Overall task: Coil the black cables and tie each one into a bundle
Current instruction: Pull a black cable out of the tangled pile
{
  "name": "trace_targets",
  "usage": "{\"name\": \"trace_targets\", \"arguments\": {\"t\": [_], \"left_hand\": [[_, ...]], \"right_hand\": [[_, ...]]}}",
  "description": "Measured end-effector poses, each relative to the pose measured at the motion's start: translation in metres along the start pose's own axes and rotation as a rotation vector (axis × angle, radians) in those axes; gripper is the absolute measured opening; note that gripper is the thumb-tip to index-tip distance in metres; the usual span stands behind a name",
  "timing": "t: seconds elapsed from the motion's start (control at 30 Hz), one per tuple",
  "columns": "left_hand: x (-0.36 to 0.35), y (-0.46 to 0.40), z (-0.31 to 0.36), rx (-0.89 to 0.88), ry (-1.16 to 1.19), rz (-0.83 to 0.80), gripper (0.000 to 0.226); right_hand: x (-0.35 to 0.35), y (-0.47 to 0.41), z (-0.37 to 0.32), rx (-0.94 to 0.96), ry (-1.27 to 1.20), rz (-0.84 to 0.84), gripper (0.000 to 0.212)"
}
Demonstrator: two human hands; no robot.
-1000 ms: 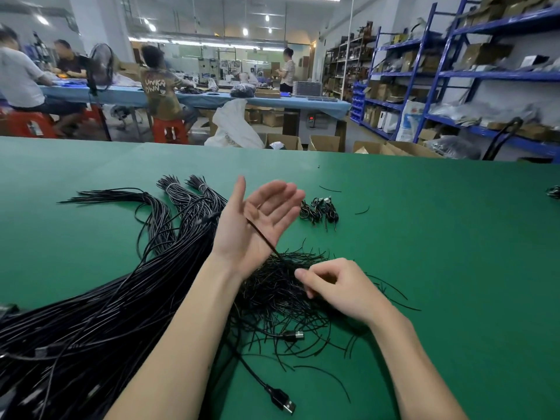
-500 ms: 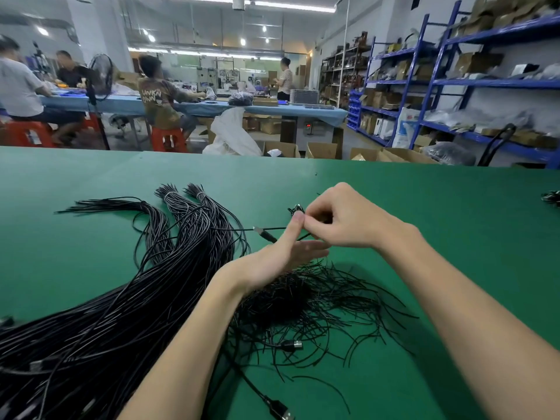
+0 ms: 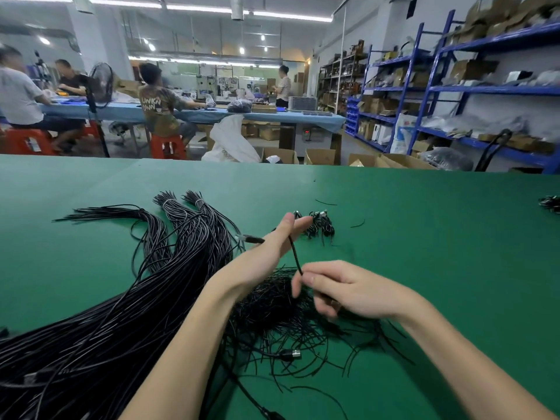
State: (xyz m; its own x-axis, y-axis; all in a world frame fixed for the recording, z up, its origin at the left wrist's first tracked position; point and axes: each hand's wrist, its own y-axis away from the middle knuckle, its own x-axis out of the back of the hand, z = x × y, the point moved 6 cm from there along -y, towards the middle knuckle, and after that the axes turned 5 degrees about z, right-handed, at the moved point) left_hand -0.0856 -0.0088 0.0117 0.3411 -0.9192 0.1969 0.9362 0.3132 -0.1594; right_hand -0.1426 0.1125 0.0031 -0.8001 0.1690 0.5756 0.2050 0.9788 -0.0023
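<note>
Black cable (image 3: 294, 251) runs taut between both hands above the green desk (image 3: 424, 237). Left hand (image 3: 266, 253) is flat, fingers straight; right hand (image 3: 339, 291) pinches the cable's end.

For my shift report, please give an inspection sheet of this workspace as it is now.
Surface: green table, bare on the right.
Job's things: long black cables fanned at left; finished small bundles beyond the hands.
Clutter: pile of short black ties under the hands; stray ties around it.
Hands: left hand flat, fingers straight, one cable across them; right hand pinches that cable.
Cables: a plug end lies on the pile.
Surroundings: blue shelving right; people at a far bench.
</note>
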Motion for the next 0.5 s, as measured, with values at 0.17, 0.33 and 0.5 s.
{"name": "trace_targets", "arguments": {"t": [0.17,0.33,0.5], "left_hand": [[-0.025,0.001,0.008,-0.028,0.414,-0.169,0.064],[-0.019,0.010,0.003,0.069,0.477,-0.318,0.079],[-0.022,0.013,-0.016,0.215,0.264,-0.483,0.086]], "right_hand": [[-0.014,-0.017,0.023,-0.043,-0.093,0.011,0.045],[0.014,-0.032,0.026,-0.058,0.135,0.111,0.012],[0.048,-0.051,0.010,-0.125,0.493,0.071,0.028]]}}
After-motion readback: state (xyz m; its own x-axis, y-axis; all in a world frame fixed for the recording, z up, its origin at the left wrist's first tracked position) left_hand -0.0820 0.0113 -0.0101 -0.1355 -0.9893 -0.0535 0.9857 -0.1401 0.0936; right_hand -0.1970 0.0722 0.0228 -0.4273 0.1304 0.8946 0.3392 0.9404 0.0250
